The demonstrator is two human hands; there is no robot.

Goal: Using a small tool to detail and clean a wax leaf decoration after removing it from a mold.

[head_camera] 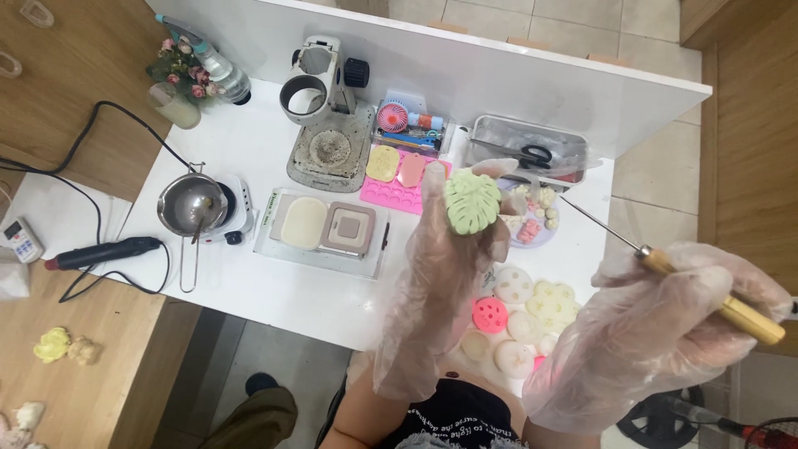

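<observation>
- A pale green leaf-shaped piece [472, 202] sits just above the middle of the frame, raised over the white table [249, 283].
- My left hand [445, 266], in a loose clear glove, has its fingertips pinched narrowly around the leaf's lower edge, holding it up with its ribbed face toward me.
- My right hand [657, 333], gloved too, is at the lower right, fingers curled tight around the wooden handle of a pick [665, 264].
- The pick's thin metal shaft runs up and left, its tip ending near the right edge of the leaf; I cannot tell whether it touches.
- Below the leaf, between my hands, round white and yellowish moulds [532, 303] lie on the table, with a bright pink one [490, 315] among them.
- Behind the leaf a pink tray [399, 187] carries a yellow and an orange piece.
- Left of that is a scale [326, 226] with a cream block on it.
- Further left a small pot [191, 204] rests on a white hotplate.
- At upper centre stands a microscope [320, 91]; a metal tray with scissors [532, 154] lies at the upper right.
</observation>
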